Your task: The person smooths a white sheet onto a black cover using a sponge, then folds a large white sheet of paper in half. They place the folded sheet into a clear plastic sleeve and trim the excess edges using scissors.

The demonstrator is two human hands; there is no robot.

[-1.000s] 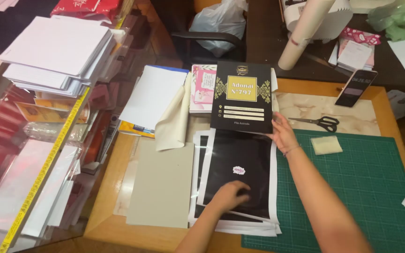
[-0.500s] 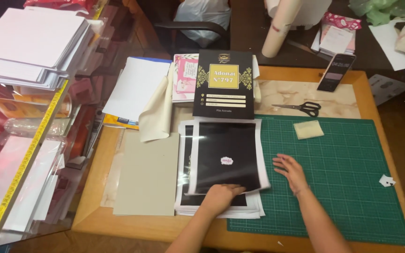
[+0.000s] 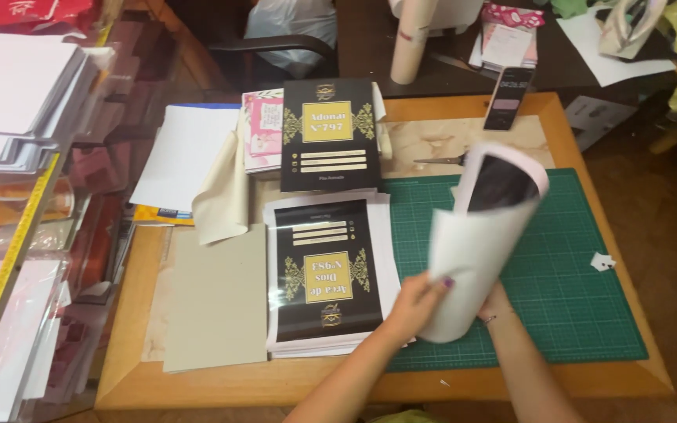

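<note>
1. A stack (image 3: 331, 274) of black-and-gold printed sheets lies on the wooden table (image 3: 370, 380), a grey board (image 3: 217, 298) just to its left and a green cutting mat (image 3: 566, 282) to its right.
2. Behind the stack a black cover (image 3: 328, 135) leans upright; scissors (image 3: 440, 160) and a phone (image 3: 508, 98) lie further back, well apart from the hands.
3. The lifted sheet (image 3: 476, 243) curls above the mat, white back toward the camera, dark printed face showing inside the top curl; its long axis rises from the hands up and to the right.
4. The left hand (image 3: 417, 301) pinches the sheet's lower left edge, fingers closed on it.
5. The right hand (image 3: 495, 301) sits behind the lower edge, mostly hidden; its grip cannot be told.
</note>
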